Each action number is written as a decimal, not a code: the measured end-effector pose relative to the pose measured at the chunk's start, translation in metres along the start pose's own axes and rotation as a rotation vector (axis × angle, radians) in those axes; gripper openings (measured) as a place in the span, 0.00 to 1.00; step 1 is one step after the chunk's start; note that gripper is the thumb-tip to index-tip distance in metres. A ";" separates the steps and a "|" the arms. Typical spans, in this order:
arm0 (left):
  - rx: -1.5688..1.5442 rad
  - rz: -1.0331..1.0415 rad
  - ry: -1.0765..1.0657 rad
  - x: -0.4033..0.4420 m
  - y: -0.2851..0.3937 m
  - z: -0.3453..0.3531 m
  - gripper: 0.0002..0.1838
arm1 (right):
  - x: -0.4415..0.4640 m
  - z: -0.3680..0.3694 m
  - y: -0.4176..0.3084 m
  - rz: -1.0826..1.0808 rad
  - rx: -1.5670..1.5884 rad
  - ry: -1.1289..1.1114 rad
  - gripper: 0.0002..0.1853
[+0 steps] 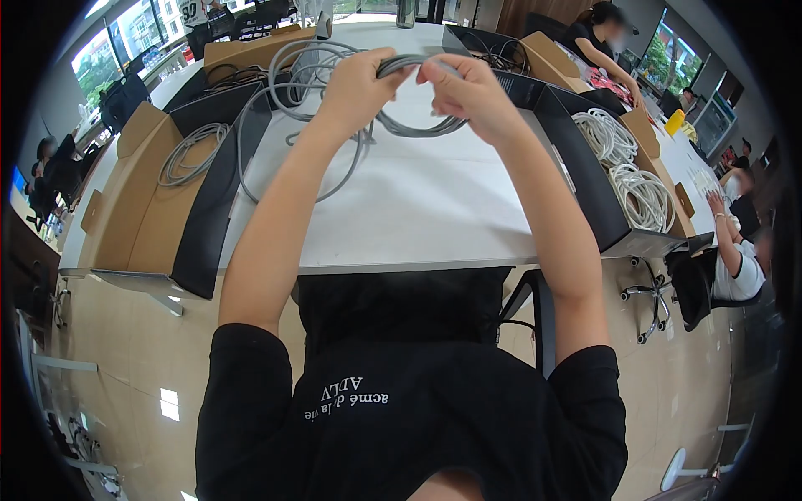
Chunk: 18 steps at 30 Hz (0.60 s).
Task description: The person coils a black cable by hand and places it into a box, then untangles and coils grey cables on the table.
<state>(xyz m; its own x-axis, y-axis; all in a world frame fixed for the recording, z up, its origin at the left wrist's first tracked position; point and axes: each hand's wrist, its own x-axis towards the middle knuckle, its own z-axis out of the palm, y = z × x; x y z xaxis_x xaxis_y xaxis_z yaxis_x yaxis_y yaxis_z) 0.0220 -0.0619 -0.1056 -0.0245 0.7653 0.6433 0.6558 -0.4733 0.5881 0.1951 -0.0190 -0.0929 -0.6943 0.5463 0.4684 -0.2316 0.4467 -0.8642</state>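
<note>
A grey cable (pixel 415 132) hangs in a round coil between my two hands above the white table. My left hand (pixel 355 90) is closed around the coil's left side. On the right side, my right hand (pixel 474 93) has its fingers curled in on the coil; the fingertips partly hide the strands there. Looser loops of the cable spread out to the left of my left hand, and some droop down toward the tabletop. Both hands are raised near the far part of the table.
An open box (pixel 138 213) on the left holds a grey cable coil (pixel 171 167). The right-hand box (pixel 597 188) contains white cable bundles (pixel 639 196). Further boxes with dark cables stand at the back. People sit at the right, one near a yellow object (pixel 675 123).
</note>
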 end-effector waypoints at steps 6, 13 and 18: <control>-0.346 0.044 -0.070 0.002 0.005 -0.001 0.19 | 0.000 -0.023 -0.019 -0.196 0.204 0.206 0.19; 0.533 0.174 0.006 0.005 -0.015 -0.007 0.25 | 0.000 -0.033 -0.037 -0.216 0.429 0.364 0.18; 0.666 0.203 0.160 0.005 -0.017 -0.027 0.19 | -0.001 -0.060 -0.036 -0.382 0.538 0.426 0.15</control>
<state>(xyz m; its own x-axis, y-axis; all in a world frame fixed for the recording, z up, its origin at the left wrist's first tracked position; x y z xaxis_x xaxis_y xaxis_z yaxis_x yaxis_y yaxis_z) -0.0093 -0.0616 -0.0992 0.0699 0.5932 0.8020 0.9793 -0.1937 0.0579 0.2446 0.0067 -0.0515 -0.2044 0.6973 0.6871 -0.7752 0.3133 -0.5485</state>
